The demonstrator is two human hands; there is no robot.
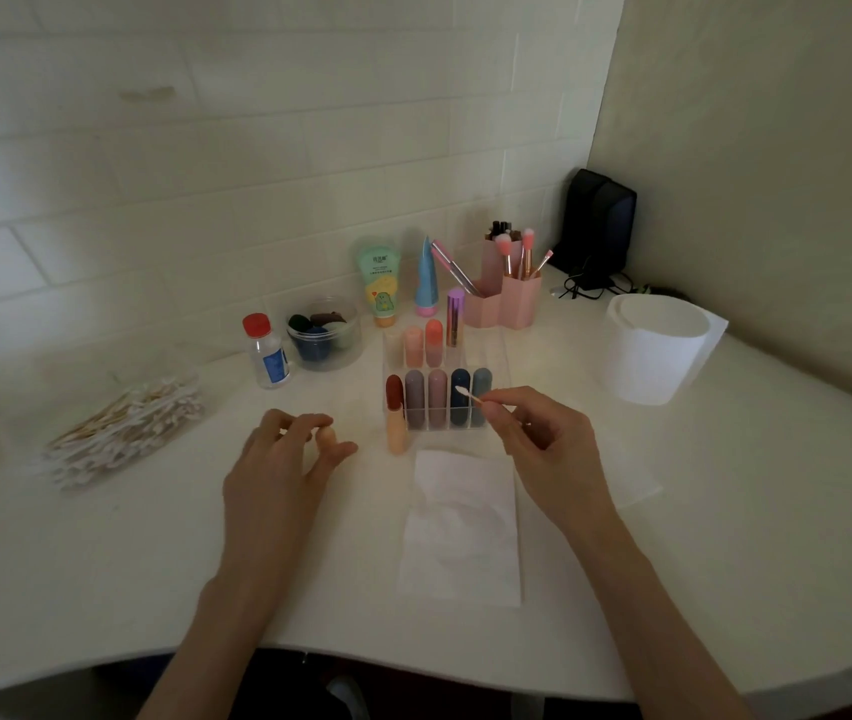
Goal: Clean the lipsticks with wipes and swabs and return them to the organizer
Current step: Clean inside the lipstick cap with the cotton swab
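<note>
Lipsticks point(436, 397) with matte rounded caps stand in a clear organizer point(496, 356); one uncapped peach tube point(395, 418) stands on the bench point(101, 563) before it. Left fingers point(309, 423) pinch a half-hidden cap point(327, 440); right fingers point(499, 410) pinch a cotton swab point(467, 394).

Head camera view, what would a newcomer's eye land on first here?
The clear organizer of colourful lipsticks at the centre of the table draws the eye, with an uncapped red lipstick standing by its front left corner. The right hand pinches a swab over the front row, while the left hand pinches a small peach cap. A swab heap lies at far left.
</note>
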